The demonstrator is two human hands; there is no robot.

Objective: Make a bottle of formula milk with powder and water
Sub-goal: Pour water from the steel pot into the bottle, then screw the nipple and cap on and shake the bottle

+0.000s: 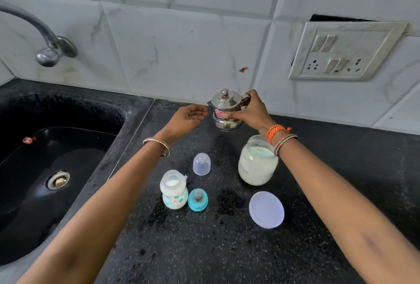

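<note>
The steel pot (pixel 226 110), its handle hidden, is clasped by the right grip (pixel 246 110); the left grip (pixel 188 116) is held open, empty, beside it; nearer, the open bottle (pixel 173 190) is seen holding white powder.

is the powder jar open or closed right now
Open. The powder jar has no lid on its mouth; its round lid lies flat on the counter nearby.

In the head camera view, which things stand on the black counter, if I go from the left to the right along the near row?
Baby bottle → teal nipple ring → round jar lid, lying flat. The clear cap and the powder jar stand farther back, so I leave them out.
</note>
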